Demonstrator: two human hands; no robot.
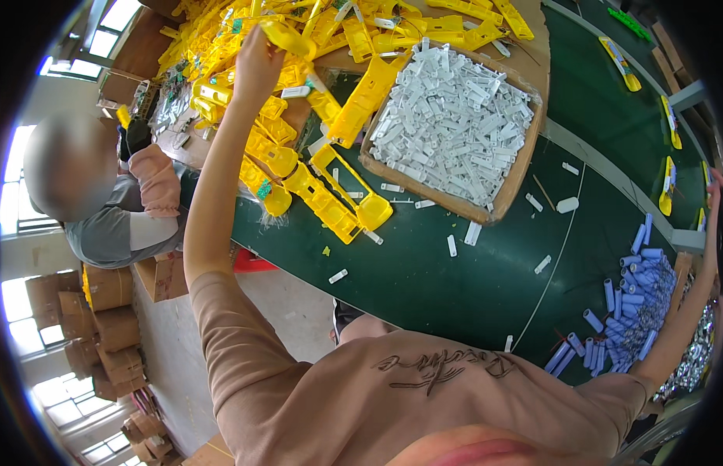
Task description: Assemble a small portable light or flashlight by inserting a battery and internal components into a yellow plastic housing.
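Up at the top left, my left hand [257, 66] is closed on a yellow plastic casing [290, 40], raised over a heap of similar yellow casings [214, 46]. My right arm stretches to the far right rim of the view. There my right hand [715, 189] appears small, its fingers apart, beside yellow casings [667, 186] lying along a green strip. Between my arms stands a cardboard box [454, 208] filled with small white plastic pieces [454, 116]. More yellow casings [322, 198] lie left of this box, some with small green circuit boards.
Loose white pieces are scattered over the green table [423, 272]. Blue cylindrical cells with wires [633, 303] are piled at the right, near shiny silver parts [691, 349]. Another person [120, 202] sits at the left. Stacked cardboard boxes [113, 326] stand on the floor behind.
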